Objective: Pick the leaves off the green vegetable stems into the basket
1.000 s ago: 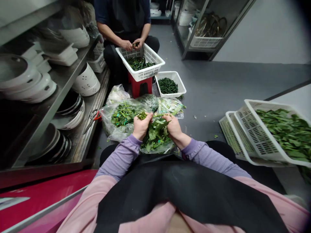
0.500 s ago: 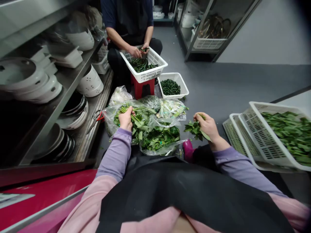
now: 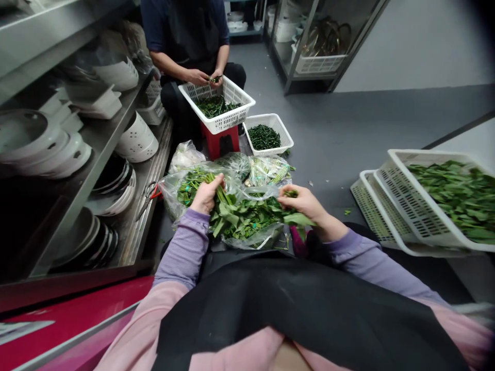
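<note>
My left hand [image 3: 208, 195] is closed round the stems of a bunch of leafy greens [image 3: 226, 208], whose leaves hang toward the right. Farther right, my right hand [image 3: 303, 202] is closed on a few leafy sprigs [image 3: 299, 220], with leaves drooping below the fingers. Under and between both hands lies an opened clear plastic bag [image 3: 266, 238] full of the same greens. Another clear bag [image 3: 167, 186] with green stems in it sits beyond my left hand. Several more bagged vegetables [image 3: 266, 170] lie just past them on the floor.
Across from me a seated person's hands [image 3: 207, 78] work over a white basket [image 3: 232, 121] of green chillies on a red stool [image 3: 220, 141]. A second chilli basket [image 3: 286, 138] stands beside it. Stacked baskets [image 3: 402, 178] with leaves are at right. Scissors [image 3: 147, 198] lie on the left dish shelf [image 3: 129, 242].
My right hand has moved left with its sprigs, closer to the bunch in my left hand. The view has shifted slightly, and the other person's hands stay over their basket.
</note>
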A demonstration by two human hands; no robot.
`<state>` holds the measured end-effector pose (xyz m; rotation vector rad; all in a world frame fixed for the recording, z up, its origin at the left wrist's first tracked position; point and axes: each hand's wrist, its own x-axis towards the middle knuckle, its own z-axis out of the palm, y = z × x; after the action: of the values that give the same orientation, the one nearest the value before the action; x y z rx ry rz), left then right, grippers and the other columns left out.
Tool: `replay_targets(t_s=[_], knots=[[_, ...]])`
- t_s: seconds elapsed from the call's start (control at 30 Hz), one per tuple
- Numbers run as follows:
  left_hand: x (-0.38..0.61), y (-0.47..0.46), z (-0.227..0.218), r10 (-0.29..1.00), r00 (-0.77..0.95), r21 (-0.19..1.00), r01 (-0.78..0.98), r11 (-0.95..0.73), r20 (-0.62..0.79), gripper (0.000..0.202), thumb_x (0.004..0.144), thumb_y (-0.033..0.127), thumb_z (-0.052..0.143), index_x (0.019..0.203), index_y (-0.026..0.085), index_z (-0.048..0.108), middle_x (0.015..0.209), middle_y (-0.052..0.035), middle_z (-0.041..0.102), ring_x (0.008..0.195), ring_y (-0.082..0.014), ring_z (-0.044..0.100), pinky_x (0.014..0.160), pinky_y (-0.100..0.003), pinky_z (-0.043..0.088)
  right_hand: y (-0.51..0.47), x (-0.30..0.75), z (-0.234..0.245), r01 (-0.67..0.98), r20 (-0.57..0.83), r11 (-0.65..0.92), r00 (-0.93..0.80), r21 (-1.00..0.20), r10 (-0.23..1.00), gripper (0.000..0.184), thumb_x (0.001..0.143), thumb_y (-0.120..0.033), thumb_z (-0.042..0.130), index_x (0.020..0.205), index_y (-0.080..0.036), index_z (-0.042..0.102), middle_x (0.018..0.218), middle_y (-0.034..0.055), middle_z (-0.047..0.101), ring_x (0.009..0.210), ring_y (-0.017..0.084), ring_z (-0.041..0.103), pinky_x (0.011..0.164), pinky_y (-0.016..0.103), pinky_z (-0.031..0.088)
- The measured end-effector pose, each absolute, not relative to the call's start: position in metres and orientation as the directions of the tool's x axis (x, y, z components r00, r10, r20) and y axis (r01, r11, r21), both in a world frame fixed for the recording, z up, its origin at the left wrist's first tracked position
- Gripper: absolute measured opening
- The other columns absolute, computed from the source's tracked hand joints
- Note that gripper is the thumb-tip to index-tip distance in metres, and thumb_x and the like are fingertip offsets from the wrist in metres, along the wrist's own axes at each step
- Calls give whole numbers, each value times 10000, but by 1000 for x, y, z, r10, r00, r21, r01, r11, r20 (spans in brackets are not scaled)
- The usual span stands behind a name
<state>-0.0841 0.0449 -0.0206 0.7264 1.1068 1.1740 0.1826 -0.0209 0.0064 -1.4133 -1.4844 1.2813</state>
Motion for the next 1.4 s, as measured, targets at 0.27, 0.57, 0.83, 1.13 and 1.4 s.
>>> replay_targets(t_s=[0.27,0.57,0.83,1.13,1.4], knots=[[-35,14,-6,900,364,835,-396,383,-240,405,593,482,717,717,112,609,654,-4,587,620,-94,553,616,-218,433,-13,109,9,523,-34,104,-247,-846,968,240,668,-281,650,866,-149,677,883,47,684,824,176,607,801,290,423],[-27,7,-12,896,368,813,-423,400,-249,383,557,418,761,699,107,589,621,14,567,567,-79,528,592,-219,422,-20,114,0,391,-55,7,-146,-921,988,245,643,-322,665,800,-134,660,797,42,667,730,156,586,717,283,431],[-38,10,-10,870,446,917,-216,334,-212,288,619,302,717,802,105,614,554,17,539,474,-81,502,485,-214,392,-12,142,-4,28,-450,-467,-326,-884,832,360,530,-389,763,685,-136,559,484,-48,506,432,70,448,452,215,346],[-48,17,-5,893,391,947,-130,295,-225,417,650,361,685,961,90,619,517,36,505,393,-49,409,408,-200,319,9,166,7,-59,-450,-525,-438,-849,778,331,581,-369,746,699,-128,553,428,-77,355,390,50,336,414,226,279],[-36,9,-3,832,506,862,-294,413,-227,211,617,243,695,660,100,547,550,-2,571,374,-44,444,409,-205,336,-9,147,-23,-117,-473,-681,-635,-723,611,293,660,-313,675,849,-106,592,411,-99,317,376,42,296,443,217,321]])
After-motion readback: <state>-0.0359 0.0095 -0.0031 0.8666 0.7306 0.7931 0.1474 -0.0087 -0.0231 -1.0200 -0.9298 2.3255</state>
